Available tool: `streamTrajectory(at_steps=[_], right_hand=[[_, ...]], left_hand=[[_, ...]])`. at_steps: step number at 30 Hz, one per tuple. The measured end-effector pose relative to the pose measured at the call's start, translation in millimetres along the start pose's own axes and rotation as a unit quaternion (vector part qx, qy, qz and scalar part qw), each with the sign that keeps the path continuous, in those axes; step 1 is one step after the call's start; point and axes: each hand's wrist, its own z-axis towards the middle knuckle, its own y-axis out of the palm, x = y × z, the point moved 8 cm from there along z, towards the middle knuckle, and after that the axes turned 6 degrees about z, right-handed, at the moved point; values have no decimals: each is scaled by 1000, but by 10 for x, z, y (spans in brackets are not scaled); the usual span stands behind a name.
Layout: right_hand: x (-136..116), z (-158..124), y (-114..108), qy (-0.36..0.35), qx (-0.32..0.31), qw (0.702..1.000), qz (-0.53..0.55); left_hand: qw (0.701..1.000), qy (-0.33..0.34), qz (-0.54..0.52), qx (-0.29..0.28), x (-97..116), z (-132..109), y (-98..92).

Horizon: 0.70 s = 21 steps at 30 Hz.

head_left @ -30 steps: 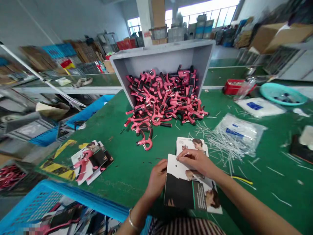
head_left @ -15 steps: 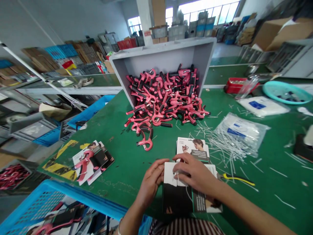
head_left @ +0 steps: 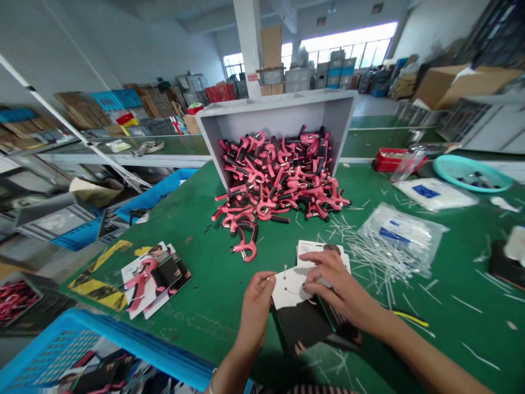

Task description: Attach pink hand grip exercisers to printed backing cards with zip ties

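A printed backing card [head_left: 304,327], white along its top and black below, is tilted up off the table in front of me. My left hand [head_left: 256,306] pinches its upper left edge between thumb and fingers. A thin white cable tie [head_left: 285,272] pokes up through a small hole in the white part. Its tail curves across the card to my right hand [head_left: 334,284], whose fingers are bent together around its end; the exact contact is partly hidden. Just behind the right hand lies a stack of similar cards [head_left: 305,249], partly covered.
A grey crate [head_left: 340,126] on its side spills pink-and-black spring clamps [head_left: 279,180]. Loose white ties [head_left: 381,257] and a bag of ties [head_left: 404,232] are at right, near yellow-handled pliers [head_left: 412,318]. Carded clamps [head_left: 153,279] lie left, above a blue basket [head_left: 135,342].
The card has been raised and tilted off the pile by my left hand, now gripping its edge. My right hand has shifted right, and the tie's end now sticks up through the card. The view has tipped upward.
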Motion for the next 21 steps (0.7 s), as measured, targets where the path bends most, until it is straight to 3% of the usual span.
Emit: streamTrajectory(at_steps=[2,4,7,10,13,17,21], right_hand=[[119,28,-180,7,35,999,-14],[293,78,-328,18,74,997,-31],[536,277,-313,10,72,996,-54],[631,663,110,-48,-28,995,-77],[618,1122,746,-116,-131,974,-145],[575,1670,1330,-154,-138,959,-194],[545,1877,1504,-191,-133,952,-198]], left_hand=[[1000,-9,-26,9,-50,2,-55],[1000,-11,-9,-25,-111,-14,-37],[991,-40,88,-89,-313,-78,43],[981,-76,148,-99,-550,-125,91],[980,-32,183,-74,-618,-85,147],[977,15,211,-20,-639,-34,177],[971,25,235,-34,-625,-136,214]])
